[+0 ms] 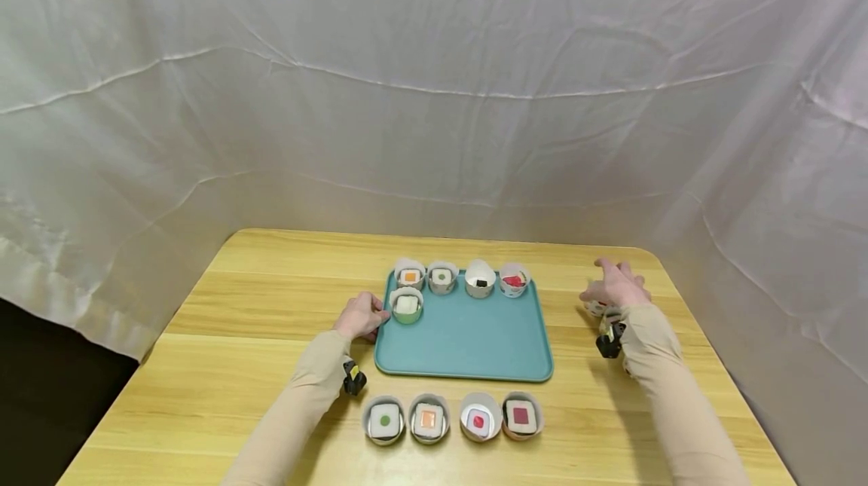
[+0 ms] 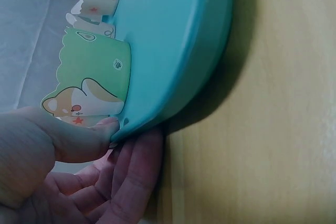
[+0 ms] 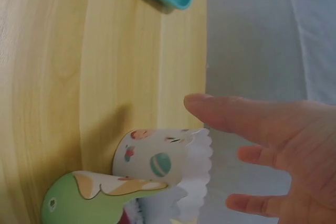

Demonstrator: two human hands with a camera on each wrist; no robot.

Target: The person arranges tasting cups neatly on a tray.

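My left hand [image 1: 362, 316] grips the left edge of the teal tray [image 1: 475, 350], thumb on top of the rim and fingers beneath it in the left wrist view. Close to that thumb stands a green paper cup [image 2: 100, 66] with a dog print, holding a pale square piece. Over on the right, my right hand [image 1: 615, 286] hovers with fingers spread above a white printed paper cup [image 3: 152, 156]. Its thumb is near the cup's scalloped rim. Beside that cup is a green one [image 3: 89, 203]; in the head view, the right hand and wrist partly hide these cups.
Along the tray's back stand several paper cups, among them one with an orange-centred piece [image 1: 410, 276] and one with red pieces [image 1: 514, 281]. In front of the tray, a row of cups holds sushi-like pieces [image 1: 385, 421]. Pale curtains [image 1: 434, 139] hang behind the wooden table [image 1: 271, 290].
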